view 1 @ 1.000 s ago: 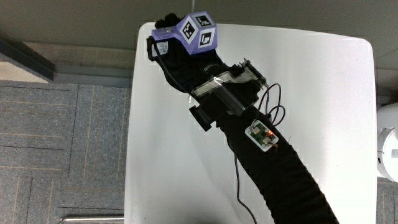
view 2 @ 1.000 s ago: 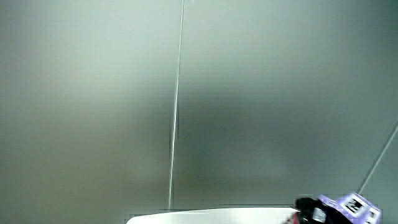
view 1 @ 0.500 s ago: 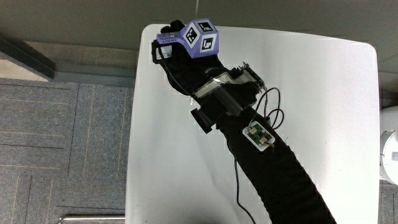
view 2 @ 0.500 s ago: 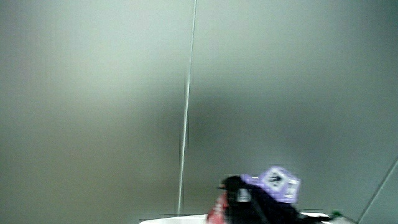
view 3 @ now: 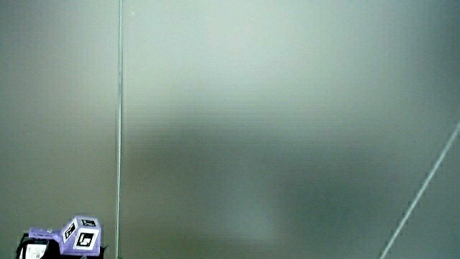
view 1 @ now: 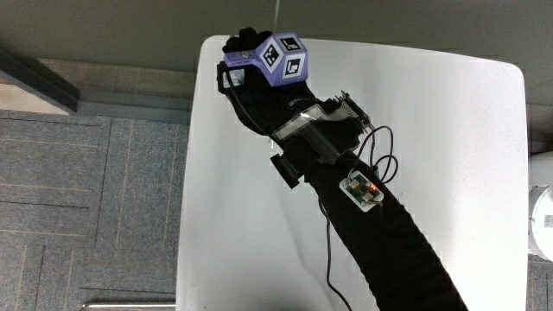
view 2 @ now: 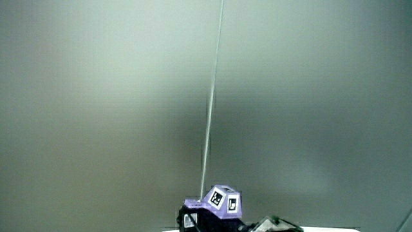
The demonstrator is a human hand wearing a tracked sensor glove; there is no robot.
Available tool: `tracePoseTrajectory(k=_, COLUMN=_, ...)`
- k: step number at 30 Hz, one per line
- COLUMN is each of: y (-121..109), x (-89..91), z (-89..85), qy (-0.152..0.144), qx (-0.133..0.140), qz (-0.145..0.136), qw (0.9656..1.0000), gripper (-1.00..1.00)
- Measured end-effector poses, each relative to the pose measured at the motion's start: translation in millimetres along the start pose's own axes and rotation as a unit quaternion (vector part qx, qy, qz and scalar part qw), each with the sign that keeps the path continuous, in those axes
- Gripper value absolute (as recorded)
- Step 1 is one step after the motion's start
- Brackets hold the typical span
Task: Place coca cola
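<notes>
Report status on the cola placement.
Hand at the table's corner farthest from the person; fingers hidden. Coca cola not visible now. Side views show mostly pale wall, only the cube. Nothing seen in the way.

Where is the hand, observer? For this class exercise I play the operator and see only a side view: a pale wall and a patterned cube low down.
Observer: In the main view the hand is over the table, at its edge farthest from the person.
Operator: Is the coca cola in sight?
Observer: No. The main view shows only the cube and the glove there, and whatever lies under them is hidden.
Operator: Is anything else on the arm?
Observer: A small circuit board with a red light sits on the forearm, and a thin cable trails from it over the table.
</notes>
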Motion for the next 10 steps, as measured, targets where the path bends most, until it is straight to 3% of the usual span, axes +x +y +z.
tracePoseTrajectory(k=10, y=-3.0, x=3.4, z=-6.0, qy=-0.008, qx=0.005, qz=0.002, qw=1.0000, gripper=-1.00)
